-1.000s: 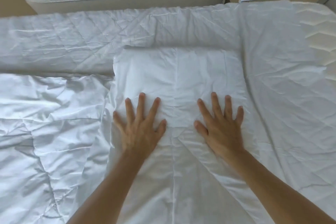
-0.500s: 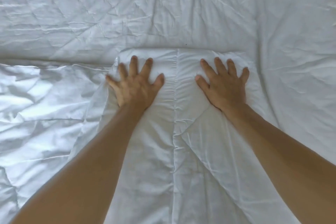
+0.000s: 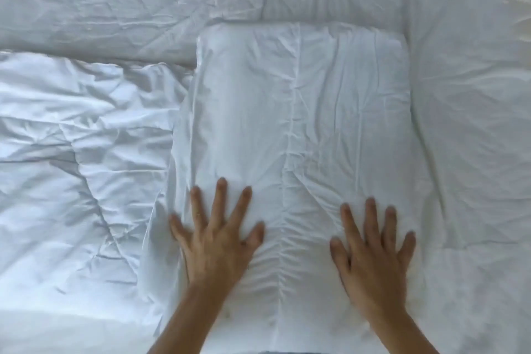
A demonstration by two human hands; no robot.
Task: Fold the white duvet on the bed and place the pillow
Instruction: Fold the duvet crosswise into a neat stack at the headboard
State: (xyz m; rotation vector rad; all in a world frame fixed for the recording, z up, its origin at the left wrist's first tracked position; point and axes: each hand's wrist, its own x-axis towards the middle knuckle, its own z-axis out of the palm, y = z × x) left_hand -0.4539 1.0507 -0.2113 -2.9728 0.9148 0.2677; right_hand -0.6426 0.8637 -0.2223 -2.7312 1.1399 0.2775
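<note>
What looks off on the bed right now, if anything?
Nothing damaged. The folded duvet lies squarely under the left hand and right hand, both flat on it. Only the loose bedding to its left is bunched and creased, not smoothed.

Two bare hands, the left hand (image 3: 214, 241) and the right hand (image 3: 373, 250), lie flat with fingers spread. One folded white duvet (image 3: 301, 112) sits under them. One bed (image 3: 471, 95) carries everything, wrinkled white bedding covering it.

Folded duvet (image 3: 301, 112): laid mid-bed (image 3: 471, 95), its near end pressed by both hands.
Left hand (image 3: 215, 241): placed left of the seam.
Right hand (image 3: 373, 256): placed right.
</note>
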